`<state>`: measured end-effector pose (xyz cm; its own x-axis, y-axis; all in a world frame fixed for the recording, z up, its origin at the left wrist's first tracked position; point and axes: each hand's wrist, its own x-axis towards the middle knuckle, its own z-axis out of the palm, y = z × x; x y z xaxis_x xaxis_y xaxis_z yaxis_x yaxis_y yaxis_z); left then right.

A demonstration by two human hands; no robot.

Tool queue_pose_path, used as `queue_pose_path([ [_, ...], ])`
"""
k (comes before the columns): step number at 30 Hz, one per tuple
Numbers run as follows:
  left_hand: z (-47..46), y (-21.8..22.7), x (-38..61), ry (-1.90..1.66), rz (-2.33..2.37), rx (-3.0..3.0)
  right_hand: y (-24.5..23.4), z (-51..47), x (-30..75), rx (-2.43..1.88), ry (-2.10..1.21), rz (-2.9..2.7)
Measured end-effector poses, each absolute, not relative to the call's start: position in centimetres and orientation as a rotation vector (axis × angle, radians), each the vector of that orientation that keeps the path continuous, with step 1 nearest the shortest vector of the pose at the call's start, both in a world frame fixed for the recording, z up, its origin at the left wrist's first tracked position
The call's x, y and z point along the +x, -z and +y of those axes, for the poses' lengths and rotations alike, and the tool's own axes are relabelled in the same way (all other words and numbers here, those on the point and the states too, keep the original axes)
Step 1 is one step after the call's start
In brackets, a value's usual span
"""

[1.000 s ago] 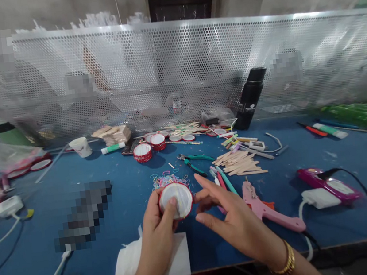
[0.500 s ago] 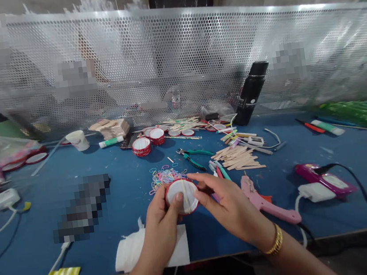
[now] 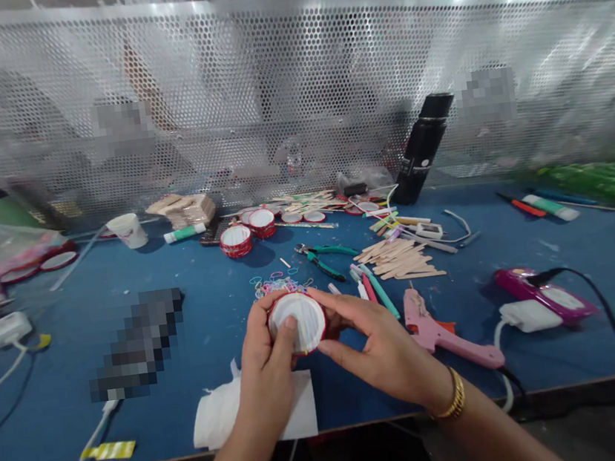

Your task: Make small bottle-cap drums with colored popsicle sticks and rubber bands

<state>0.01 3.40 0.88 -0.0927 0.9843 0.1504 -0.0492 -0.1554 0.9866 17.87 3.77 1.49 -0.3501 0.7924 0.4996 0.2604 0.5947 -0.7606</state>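
Note:
A round white disc with a red rim (image 3: 310,321), perhaps the top of a small stack, is between my hands above the table's front part. A thin yellowish band seems to run across its face. My left hand (image 3: 268,362) grips it from the left, thumb pressed on the white face. At its right edge my right hand (image 3: 380,341) holds the rim between thumb and fingers; some fingertips are hidden behind it. Just beyond lies a pile of small coloured rubber bands (image 3: 277,285). White paper (image 3: 218,419) lies under my left wrist.
Red-rimmed disc stacks (image 3: 235,241), green-handled pliers (image 3: 325,258) and wooden sticks (image 3: 400,258) lie farther back. A pink glue gun (image 3: 449,340) is to the right, a phone (image 3: 139,341) to the left. A black bottle (image 3: 424,149) leans against the perforated metal screen (image 3: 291,98).
Both hands have shifted slightly left with the disc, which has tilted a little. The right fingers have moved around its right edge, and the band on its face sits farther left.

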Motion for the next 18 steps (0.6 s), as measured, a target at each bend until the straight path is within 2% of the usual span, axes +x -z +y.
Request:
queue_pose_path([
  [12, 3.47, -1.33, -0.01, -1.468, 1.172, 1.28, -1.31, 4.12, 16.98, -0.869, -0.807, -1.874],
  [18, 3.02, -0.98, -0.05, -1.535, 1.154, 1.048, -1.5, 4.19, 17.42, -0.865, -0.824, -1.828],
])
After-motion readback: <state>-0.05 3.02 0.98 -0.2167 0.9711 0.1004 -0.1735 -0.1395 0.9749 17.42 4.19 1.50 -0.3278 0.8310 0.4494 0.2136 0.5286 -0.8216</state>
